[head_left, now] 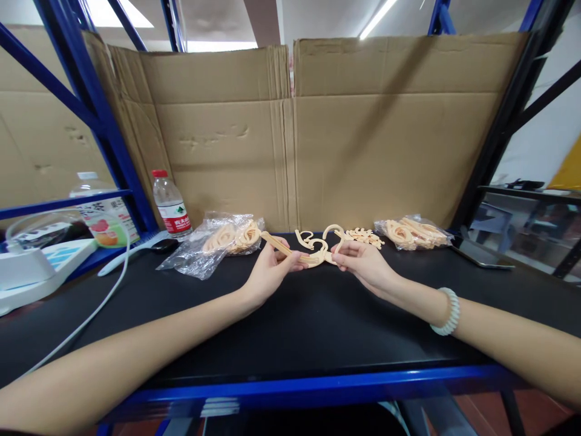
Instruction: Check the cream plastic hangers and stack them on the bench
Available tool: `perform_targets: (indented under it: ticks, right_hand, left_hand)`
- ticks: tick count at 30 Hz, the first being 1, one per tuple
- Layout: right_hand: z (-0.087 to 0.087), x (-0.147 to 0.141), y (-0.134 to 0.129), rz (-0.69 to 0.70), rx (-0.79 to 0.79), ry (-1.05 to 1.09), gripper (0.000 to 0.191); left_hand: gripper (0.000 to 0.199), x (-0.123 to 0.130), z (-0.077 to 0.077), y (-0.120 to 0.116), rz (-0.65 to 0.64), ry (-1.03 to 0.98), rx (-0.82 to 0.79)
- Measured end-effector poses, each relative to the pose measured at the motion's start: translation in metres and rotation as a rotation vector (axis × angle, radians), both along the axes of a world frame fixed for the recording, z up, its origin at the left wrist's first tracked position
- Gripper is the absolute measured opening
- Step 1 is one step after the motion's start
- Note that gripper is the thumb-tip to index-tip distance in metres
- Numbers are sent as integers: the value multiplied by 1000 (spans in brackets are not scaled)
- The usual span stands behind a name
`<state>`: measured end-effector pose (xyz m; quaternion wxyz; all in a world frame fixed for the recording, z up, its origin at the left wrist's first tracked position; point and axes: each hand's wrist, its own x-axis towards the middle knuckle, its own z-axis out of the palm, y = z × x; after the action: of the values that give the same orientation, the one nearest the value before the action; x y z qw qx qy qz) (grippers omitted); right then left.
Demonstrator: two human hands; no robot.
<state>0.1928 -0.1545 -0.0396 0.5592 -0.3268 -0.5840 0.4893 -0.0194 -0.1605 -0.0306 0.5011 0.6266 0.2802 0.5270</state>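
Both hands are above the black tabletop [308,327], near its middle. My left hand [275,266] is closed around a long, grooved beige strip [278,244], with its end sticking out past the thumb. My right hand [361,260] pinches a curved beige piece [333,233] shaped like an open ring. Between the hands, a looped beige part [319,249] meets the held pieces; whether they are joined I cannot tell. Just behind lies a small curled beige piece [303,238], and a pile of small beige pieces [365,236] is beyond my right hand.
Clear plastic bags of beige parts lie at left [218,239] and right [415,232]. A red-capped bottle [172,206] stands back left, near a pale-handled brush [131,251]. A white cable [109,297] crosses the left side. Cardboard [399,139] walls the back; a dark flat device [483,257] lies right.
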Motion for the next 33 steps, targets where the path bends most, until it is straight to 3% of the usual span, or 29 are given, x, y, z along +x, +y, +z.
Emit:
perform_targets:
  ticks: [7,16,33]
  right_hand:
    - [-2,0,-3,162,-145,8,28]
    - [-2,-3,-9,342,-180,-68,29]
    - [-3,-7,-12,366,-138,-73,33]
  left_hand:
    - [37,1,-9,-6,16,105,51]
    - [26,2,-14,-6,11,138,120]
    - [19,3,-15,-12,10,218,232]
